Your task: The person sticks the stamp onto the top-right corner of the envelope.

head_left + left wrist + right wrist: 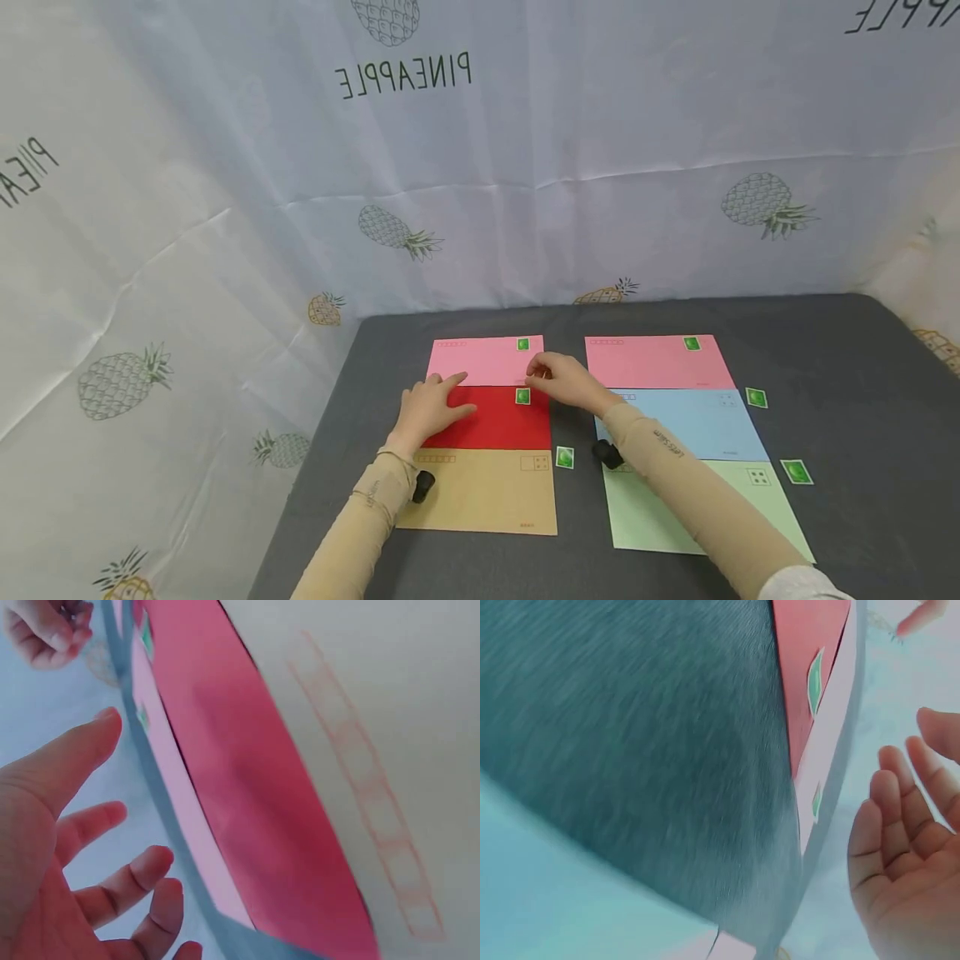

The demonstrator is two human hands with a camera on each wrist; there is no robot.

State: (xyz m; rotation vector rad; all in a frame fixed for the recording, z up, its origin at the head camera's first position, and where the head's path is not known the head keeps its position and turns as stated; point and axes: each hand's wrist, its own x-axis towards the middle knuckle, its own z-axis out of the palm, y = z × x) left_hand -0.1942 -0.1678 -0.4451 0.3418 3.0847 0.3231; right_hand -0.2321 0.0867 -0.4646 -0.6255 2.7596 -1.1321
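My left hand [427, 408] hovers over the left side of the red envelope [480, 425], fingers spread and thumb apart; its palm is bare in the left wrist view. My right hand [566, 382] is by the right edges of the red envelope and the left pink envelope [480, 362]. Its fingers bend loosely with nothing between them in the right wrist view. A green stamp [522, 397] sits at the red envelope's upper right corner, just below the right fingertips. Another stamp [522, 344] lies on the left pink envelope's upper right.
Below the red one lies a tan envelope [480, 500], with a loose stamp [565, 457] beside it. The right column holds a stamped pink envelope [645, 362], a blue one [697, 425] and a green one [675, 517]. Two loose stamps [756, 397] lie right of them on the dark table [885, 417].
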